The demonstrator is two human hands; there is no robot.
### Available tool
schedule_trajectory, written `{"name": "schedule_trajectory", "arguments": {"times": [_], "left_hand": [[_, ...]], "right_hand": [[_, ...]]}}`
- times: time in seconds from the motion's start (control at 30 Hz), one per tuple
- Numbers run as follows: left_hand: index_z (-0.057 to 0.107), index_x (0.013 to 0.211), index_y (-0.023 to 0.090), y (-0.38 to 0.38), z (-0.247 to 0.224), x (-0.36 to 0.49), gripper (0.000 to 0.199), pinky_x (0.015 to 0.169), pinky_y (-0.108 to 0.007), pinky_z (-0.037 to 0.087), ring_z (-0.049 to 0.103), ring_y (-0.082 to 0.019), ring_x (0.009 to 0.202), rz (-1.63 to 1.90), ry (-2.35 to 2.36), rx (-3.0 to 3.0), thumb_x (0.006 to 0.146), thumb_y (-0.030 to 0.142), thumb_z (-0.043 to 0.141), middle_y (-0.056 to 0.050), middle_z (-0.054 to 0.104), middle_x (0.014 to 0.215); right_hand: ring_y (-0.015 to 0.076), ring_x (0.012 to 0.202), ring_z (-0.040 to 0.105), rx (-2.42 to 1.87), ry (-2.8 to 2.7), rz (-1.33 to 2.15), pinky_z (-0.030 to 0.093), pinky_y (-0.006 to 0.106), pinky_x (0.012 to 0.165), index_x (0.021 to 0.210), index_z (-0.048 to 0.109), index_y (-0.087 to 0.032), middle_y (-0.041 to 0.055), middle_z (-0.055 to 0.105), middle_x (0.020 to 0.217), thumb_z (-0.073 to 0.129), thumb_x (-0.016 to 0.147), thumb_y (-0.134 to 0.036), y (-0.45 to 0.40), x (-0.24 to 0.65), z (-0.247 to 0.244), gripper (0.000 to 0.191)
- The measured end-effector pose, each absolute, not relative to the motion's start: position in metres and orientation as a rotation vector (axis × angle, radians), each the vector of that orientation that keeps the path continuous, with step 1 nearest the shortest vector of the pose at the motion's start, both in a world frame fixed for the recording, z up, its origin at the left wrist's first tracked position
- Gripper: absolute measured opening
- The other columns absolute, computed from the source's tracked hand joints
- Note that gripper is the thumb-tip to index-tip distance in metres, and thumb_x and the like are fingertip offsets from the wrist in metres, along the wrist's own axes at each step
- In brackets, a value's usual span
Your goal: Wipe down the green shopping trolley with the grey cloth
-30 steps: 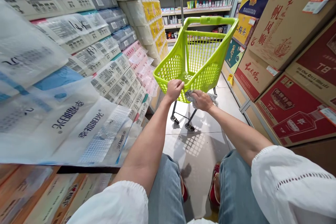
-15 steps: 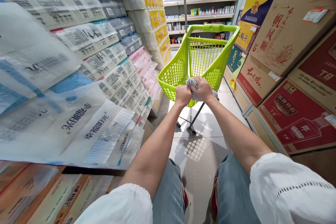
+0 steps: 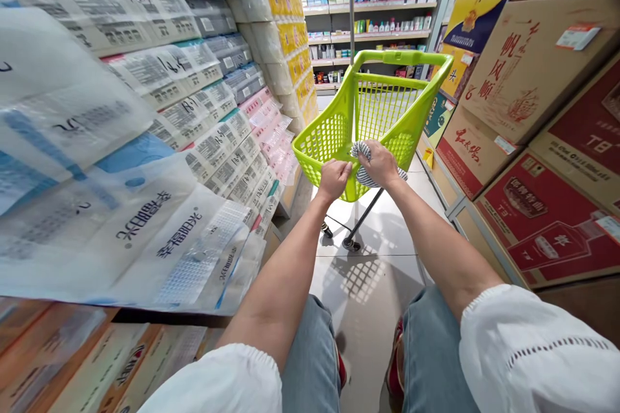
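A lime-green shopping cart (image 3: 324,147) with a lattice basket stands in front of me on thin metal legs with casters. My left hand (image 3: 334,179) is closed over the near rim of its basket, thumb on top. Just to the right, my right hand (image 3: 381,164) clutches a grey-and-white striped cloth (image 3: 369,179) at the same rim. Part of the cloth bunches up above the fist and the rest hangs below it. The fingertips of both hands are hidden from me.
Stacked tissue packs (image 3: 194,110) slope along the left side, with yellow-and-white paper bundles (image 3: 285,39) behind. Cardboard cartons (image 3: 526,74) line the right side on a low ledge. Shelves of small bottles and boxes (image 3: 372,26) close off the far end. Tiled floor (image 3: 334,284) runs between.
My hands have drawn apart: the right one, with the cloth, has shifted rightward along the rim. The cart appears slightly farther right in view.
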State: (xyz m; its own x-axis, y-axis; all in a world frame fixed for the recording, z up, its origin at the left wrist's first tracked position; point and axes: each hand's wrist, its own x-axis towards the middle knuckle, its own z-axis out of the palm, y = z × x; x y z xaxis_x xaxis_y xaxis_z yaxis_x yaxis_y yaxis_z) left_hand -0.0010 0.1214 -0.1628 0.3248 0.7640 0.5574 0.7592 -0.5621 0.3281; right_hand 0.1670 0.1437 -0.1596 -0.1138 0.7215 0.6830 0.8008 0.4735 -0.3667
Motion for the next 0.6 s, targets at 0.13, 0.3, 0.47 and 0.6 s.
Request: {"name": "schedule_trajectory", "arguments": {"times": [0.13,0.3,0.47,0.6], "left_hand": [[0.049,0.059,0.021,0.125,-0.164,-0.013,0.044,0.072,-0.033,0.038,0.052,-0.017,0.071,1.067,1.421,2.555,0.095,0.04,0.033,-0.004,0.059,0.065],[0.05,0.06,0.02,0.126,-0.16,-0.02,0.042,0.073,-0.033,0.039,0.053,-0.018,0.072,1.056,1.445,2.576,0.095,0.038,0.033,-0.005,0.06,0.068],[0.058,0.072,0.019,0.119,-0.153,-0.012,0.037,0.077,-0.035,0.04,0.057,-0.02,0.08,1.007,1.569,2.619,0.095,0.032,0.032,-0.009,0.066,0.081],[0.06,0.081,0.019,0.12,-0.154,-0.012,0.036,0.076,-0.034,0.04,0.058,-0.021,0.082,0.981,1.67,2.571,0.096,0.032,0.03,-0.01,0.067,0.087]], "right_hand": [[0.0243,0.097,0.059,-1.283,-1.841,-0.111,0.048,0.037,0.084,0.113,0.058,-0.02,0.0094,0.063,0.112,0.043,0.091,-0.047,0.137,0.161,-0.161,0.038],[0.0233,0.104,0.056,-1.268,-1.821,-0.126,0.045,0.036,0.092,0.114,0.057,-0.019,0.0099,0.061,0.113,0.039,0.093,-0.049,0.13,0.152,-0.163,0.041],[0.024,0.107,0.053,-1.333,-1.855,-0.157,0.043,0.037,0.095,0.121,0.054,-0.018,0.0113,0.058,0.121,0.037,0.094,-0.042,0.117,0.134,-0.162,0.04],[0.0246,0.112,0.049,-1.39,-1.965,-0.198,0.045,0.037,0.093,0.129,0.049,-0.022,0.0086,0.051,0.133,0.039,0.093,-0.037,0.11,0.131,-0.16,0.04]]}}
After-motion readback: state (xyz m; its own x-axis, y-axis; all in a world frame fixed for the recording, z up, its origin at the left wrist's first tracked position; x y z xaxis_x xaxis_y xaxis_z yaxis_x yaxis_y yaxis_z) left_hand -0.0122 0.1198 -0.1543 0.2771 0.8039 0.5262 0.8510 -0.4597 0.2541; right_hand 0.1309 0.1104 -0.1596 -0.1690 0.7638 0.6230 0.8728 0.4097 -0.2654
